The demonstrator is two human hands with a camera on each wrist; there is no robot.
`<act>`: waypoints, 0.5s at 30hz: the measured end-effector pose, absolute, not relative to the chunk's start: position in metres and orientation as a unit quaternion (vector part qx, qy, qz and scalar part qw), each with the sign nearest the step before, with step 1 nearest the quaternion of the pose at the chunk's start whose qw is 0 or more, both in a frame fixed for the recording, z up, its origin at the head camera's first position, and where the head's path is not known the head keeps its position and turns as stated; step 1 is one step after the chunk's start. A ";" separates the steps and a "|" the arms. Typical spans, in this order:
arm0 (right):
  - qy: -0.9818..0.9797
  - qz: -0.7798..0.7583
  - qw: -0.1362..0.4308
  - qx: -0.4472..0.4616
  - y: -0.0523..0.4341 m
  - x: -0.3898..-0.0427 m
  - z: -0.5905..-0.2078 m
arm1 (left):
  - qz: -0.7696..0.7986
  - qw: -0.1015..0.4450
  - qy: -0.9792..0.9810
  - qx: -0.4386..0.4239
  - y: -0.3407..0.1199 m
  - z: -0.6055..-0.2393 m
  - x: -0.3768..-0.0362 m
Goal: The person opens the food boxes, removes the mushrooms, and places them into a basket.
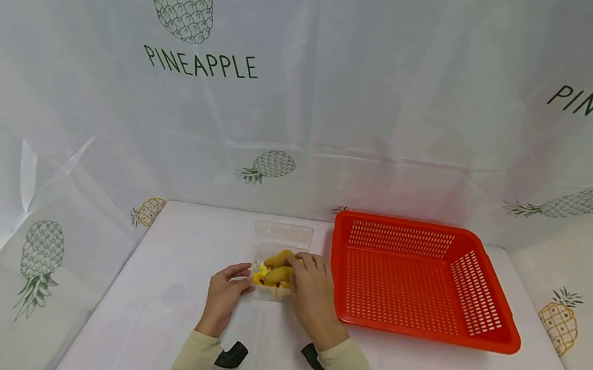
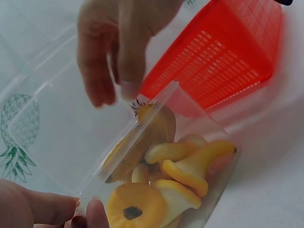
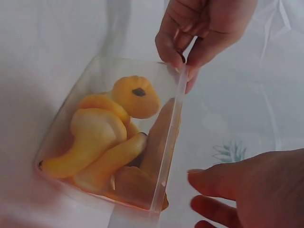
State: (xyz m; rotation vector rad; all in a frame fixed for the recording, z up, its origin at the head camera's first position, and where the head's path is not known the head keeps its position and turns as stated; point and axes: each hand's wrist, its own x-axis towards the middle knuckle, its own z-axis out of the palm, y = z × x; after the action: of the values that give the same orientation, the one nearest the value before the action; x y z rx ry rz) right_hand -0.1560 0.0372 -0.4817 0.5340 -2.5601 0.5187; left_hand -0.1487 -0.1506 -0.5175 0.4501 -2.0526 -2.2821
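A clear plastic box (image 1: 266, 295) stands on the table, its lid (image 1: 283, 233) raised at the back. Several yellow mushroom-shaped pieces (image 3: 97, 137) with dark-tipped ends lie in it. Longer brownish-yellow pieces (image 1: 278, 274) rest on top, reaching up to the rim. With thumb and fingers, my left hand (image 3: 209, 33) pinches the box's rim at the left corner. My right hand (image 1: 316, 294) hovers over the right side of the box. Its fingers (image 2: 97, 71) point down, spread apart, holding nothing in the wrist views.
A red perforated plastic basket (image 1: 401, 286) stands right of the box, close to my right hand. Behind the table hangs a white sheet (image 1: 335, 102) printed with pineapples. A dark wrist mount (image 1: 232, 355) sits at my left sleeve.
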 end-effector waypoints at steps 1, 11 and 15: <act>-0.939 0.179 0.224 0.192 0.037 -0.156 -0.483 | -0.736 0.019 -0.661 0.144 -0.151 -0.517 -0.149; -0.961 0.131 0.165 0.179 0.034 -0.165 -0.489 | -0.740 0.017 -0.657 0.144 -0.150 -0.520 -0.150; -0.963 0.140 0.151 0.175 0.032 -0.168 -0.488 | -0.740 0.019 -0.656 0.146 -0.151 -0.519 -0.149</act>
State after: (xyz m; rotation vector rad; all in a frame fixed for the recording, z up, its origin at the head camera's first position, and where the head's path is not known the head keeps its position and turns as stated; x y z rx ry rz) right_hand -0.1678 0.0319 -0.4881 0.5034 -2.7644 0.4027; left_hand -0.1494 -0.1506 -0.5195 0.4541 -2.0382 -2.2970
